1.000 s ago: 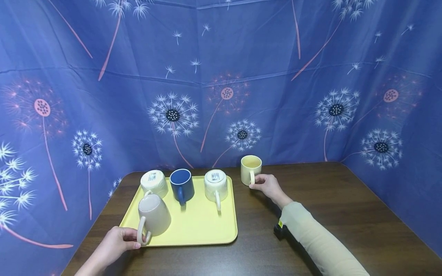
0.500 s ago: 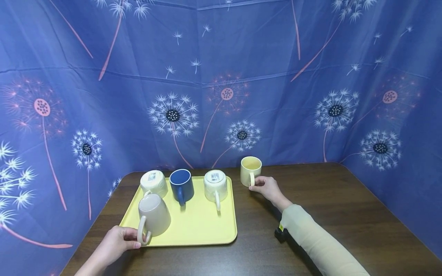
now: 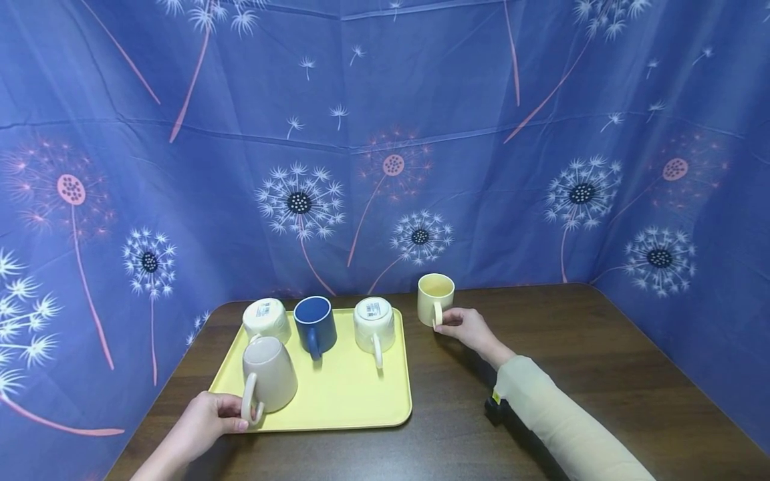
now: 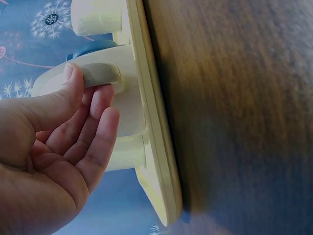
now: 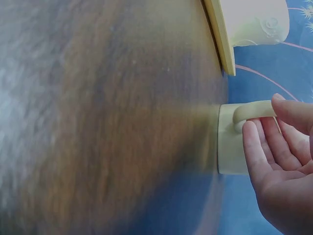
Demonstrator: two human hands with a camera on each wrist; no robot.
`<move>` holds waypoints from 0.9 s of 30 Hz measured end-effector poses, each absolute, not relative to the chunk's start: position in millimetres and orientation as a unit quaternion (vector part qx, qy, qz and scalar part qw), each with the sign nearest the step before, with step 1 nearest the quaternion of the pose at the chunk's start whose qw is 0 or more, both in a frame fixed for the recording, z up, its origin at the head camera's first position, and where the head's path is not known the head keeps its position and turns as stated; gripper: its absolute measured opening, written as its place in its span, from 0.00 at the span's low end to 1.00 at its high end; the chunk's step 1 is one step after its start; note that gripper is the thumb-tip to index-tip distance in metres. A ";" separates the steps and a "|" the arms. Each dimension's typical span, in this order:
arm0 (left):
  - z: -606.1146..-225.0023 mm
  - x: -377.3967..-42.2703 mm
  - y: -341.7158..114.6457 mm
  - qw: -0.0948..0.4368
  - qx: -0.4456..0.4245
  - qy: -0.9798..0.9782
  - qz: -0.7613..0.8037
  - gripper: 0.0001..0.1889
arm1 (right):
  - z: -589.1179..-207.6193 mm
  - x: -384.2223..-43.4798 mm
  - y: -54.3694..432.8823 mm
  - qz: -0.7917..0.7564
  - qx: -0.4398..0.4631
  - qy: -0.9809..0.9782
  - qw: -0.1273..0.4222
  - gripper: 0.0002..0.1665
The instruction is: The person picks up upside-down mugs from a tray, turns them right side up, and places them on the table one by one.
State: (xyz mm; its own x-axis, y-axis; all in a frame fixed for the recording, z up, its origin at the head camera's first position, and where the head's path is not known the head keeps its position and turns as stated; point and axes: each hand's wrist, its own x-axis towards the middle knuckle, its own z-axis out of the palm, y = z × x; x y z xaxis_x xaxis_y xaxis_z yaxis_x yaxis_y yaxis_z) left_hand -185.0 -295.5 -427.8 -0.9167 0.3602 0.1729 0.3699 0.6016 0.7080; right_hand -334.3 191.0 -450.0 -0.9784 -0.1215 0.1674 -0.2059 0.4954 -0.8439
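Observation:
My left hand [image 3: 207,421] pinches the handle of a grey-beige mug [image 3: 272,377], which stands upside down at the front left of the yellow tray [image 3: 343,401]. In the left wrist view the thumb lies on the handle [image 4: 102,74] and the fingers curl beneath it. My right hand [image 3: 472,331] holds the handle of a pale yellow mug [image 3: 426,304], upright on the table just right of the tray. Thumb and fingers meet at that handle [image 5: 254,109] in the right wrist view. Part of each mug is hidden behind the fingers.
Along the tray's back stand a white upside-down mug [image 3: 267,319], an upright dark blue mug [image 3: 325,331] and another white upside-down mug [image 3: 381,327]. A small black object [image 3: 494,411] shows beneath the right sleeve [image 3: 553,407]. Behind the wooden table [image 3: 607,361] hangs a blue dandelion-patterned cloth [image 3: 481,200].
The head view shifts very slightly. The right forearm and the black object under it move a little to the right; both hands keep their hold and the mugs stay in place.

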 end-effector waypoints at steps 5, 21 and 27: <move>-423.0 -183.4 -292.6 0.001 -0.198 -0.898 -0.393 0.08 | -443.1 -328.2 195.9 0.502 0.112 -0.857 0.027 0.14; -407.8 -171.5 -271.1 0.069 -0.093 -0.936 -0.332 0.07 | -419.0 -309.7 204.3 0.486 0.152 -0.860 0.038 0.14; -406.7 -170.5 -260.6 0.096 -0.065 -0.933 -0.340 0.08 | -404.5 -301.4 201.2 0.495 0.173 -0.851 0.032 0.15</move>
